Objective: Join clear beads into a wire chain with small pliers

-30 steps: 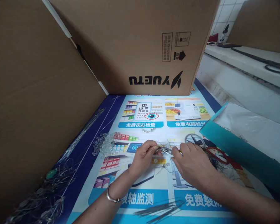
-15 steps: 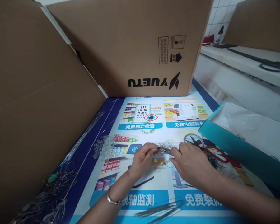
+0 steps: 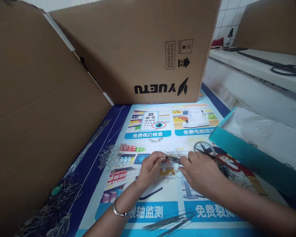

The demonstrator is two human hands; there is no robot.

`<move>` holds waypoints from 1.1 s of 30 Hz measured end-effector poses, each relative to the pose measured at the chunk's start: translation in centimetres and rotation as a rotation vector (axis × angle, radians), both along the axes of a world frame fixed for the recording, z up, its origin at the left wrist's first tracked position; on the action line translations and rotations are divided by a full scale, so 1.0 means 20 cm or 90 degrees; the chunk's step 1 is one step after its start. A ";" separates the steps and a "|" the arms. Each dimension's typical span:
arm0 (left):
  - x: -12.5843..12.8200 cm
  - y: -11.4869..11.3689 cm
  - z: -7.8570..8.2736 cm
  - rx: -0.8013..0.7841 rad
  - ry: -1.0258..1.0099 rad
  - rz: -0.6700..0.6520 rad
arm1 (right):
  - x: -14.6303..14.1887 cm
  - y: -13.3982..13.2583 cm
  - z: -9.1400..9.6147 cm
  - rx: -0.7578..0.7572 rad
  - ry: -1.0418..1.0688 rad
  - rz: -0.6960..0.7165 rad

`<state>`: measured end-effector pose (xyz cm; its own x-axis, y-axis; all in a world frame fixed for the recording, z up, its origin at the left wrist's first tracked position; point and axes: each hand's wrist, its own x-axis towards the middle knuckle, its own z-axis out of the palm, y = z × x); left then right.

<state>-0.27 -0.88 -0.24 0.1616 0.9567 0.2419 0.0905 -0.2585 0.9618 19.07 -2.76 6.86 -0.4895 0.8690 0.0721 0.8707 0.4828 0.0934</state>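
My right hand (image 3: 199, 168) is closed around a pair of pliers (image 3: 174, 159), whose jaws point left toward my other hand. Thumb and fingers of my left hand (image 3: 151, 164) pinch the end of a thin wire (image 3: 179, 153) right at the plier tips. Loops of this wire spread out between and behind the hands. A few clear and yellowish beads (image 3: 172, 173) show just below the pliers; whether all are threaded on the wire I cannot tell. A silver bangle (image 3: 122, 210) circles my left wrist.
Clear beads (image 3: 112, 156) lie heaped to the left, and a beaded piece (image 3: 156, 140) lies farther back. Scissors with red handles (image 3: 228, 163) rest beside a teal box (image 3: 249, 149). Cut wires (image 3: 170, 222) lie in front. Cardboard (image 3: 128, 52) stands behind and left.
The plier jaws look closer together than before. Both hands keep nearly the same place, while the whole view shifts slightly.
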 end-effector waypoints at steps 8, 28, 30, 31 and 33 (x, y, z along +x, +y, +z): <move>0.01 0.02 0.03 -0.130 -0.124 -0.056 | 0.06 0.04 0.04 -0.023 0.013 0.023; 0.01 0.02 0.04 -0.137 -0.125 -0.077 | 0.04 -0.01 0.03 0.020 -0.018 0.047; 0.01 0.02 0.04 -0.131 -0.115 -0.087 | 0.04 -0.01 0.03 0.020 -0.023 0.043; 0.01 0.02 0.04 -0.129 -0.112 -0.090 | 0.04 -0.01 0.03 0.019 -0.024 0.042; 0.01 0.02 0.04 -0.127 -0.111 -0.091 | 0.03 -0.01 0.03 0.013 -0.022 0.041</move>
